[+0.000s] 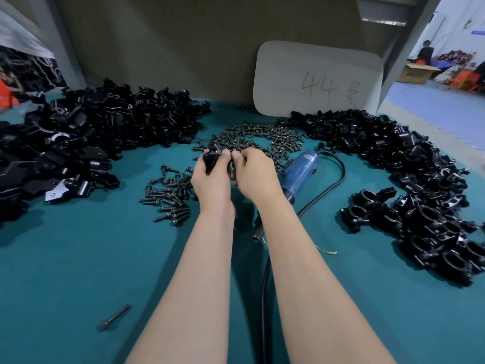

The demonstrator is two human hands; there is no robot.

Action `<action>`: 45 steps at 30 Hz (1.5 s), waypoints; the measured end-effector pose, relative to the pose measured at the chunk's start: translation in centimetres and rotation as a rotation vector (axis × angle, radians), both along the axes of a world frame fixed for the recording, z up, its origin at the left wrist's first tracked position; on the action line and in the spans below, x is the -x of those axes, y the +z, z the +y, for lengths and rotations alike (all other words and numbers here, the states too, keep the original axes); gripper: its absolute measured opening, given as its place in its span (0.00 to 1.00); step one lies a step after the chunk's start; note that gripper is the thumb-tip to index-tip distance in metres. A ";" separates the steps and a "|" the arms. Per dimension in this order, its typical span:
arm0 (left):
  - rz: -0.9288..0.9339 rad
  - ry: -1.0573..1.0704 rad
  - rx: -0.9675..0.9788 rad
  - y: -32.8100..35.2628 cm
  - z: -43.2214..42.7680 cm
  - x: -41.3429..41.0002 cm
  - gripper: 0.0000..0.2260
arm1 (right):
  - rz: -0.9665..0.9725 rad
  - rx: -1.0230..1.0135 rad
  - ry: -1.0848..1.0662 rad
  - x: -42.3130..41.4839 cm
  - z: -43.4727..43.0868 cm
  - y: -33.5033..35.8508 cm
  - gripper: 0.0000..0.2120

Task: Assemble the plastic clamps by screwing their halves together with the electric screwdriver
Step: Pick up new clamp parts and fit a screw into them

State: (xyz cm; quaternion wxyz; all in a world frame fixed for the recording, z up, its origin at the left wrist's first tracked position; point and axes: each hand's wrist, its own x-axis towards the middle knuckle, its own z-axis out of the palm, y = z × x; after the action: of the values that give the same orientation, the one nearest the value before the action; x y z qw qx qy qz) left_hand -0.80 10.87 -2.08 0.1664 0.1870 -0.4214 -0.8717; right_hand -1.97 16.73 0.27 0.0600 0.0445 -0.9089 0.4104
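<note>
At centre, the left hand (210,181) grips a clamp (210,161); the right hand (253,177) curls against it, its hold hidden. Seat the screw straight before driving, I judge. Halves (78,132) heap at 9 o'clock, done clamps (420,206) at 3. The screwdriver (301,174) lies nearer at 3; its cord (265,285), by the right forearm, may snag. Screws (252,137) crowd 12.
</note>
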 end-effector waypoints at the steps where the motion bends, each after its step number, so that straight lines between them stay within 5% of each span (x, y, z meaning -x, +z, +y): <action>1: 0.000 0.005 0.018 0.1 0.1 0.0 0.04 | 0.013 -0.032 -0.003 -0.1 -0.1 0.0 0.15; 9: -0.010 0.030 0.061 0.0 0.2 -0.1 0.07 | 0.014 -0.084 0.072 0.3 1.0 0.8 0.05; 14: 0.016 -0.003 0.089 0.1 0.4 -0.2 0.03 | 0.027 -0.154 0.004 0.1 0.7 0.1 0.16; 19: 0.025 0.013 0.157 0.0 0.4 0.0 0.06 | -0.054 -0.015 -0.025 0.2 1.2 0.5 0.24; 24: 0.020 0.011 0.125 0.1 0.3 -0.1 0.05 | -0.051 -0.046 0.076 0.4 1.8 1.3 0.06; 28: 0.032 0.004 0.113 0.1 0.4 -0.2 0.03 | 0.016 -0.196 0.027 0.2 1.2 0.6 0.15; 33: 0.029 0.008 0.130 0.0 0.6 -0.1 0.06 | -0.071 -0.079 -0.001 0.2 1.6 0.3 0.24; 38: 0.000 -0.005 0.084 0.1 0.4 -0.1 0.05 | -0.070 0.067 0.057 0.3 2.3 1.2 0.03; 45: -0.022 0.018 0.129 0.0 0.6 -0.3 0.05 | -0.005 -0.118 0.088 0.1 1.4 1.0 0.05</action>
State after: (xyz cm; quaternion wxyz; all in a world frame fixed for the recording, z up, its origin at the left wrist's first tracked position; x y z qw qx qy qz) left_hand -0.52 11.49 -2.05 0.1814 0.1893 -0.4767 -0.8390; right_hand -2.03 18.16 1.29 0.0370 0.0867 -0.9288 0.3583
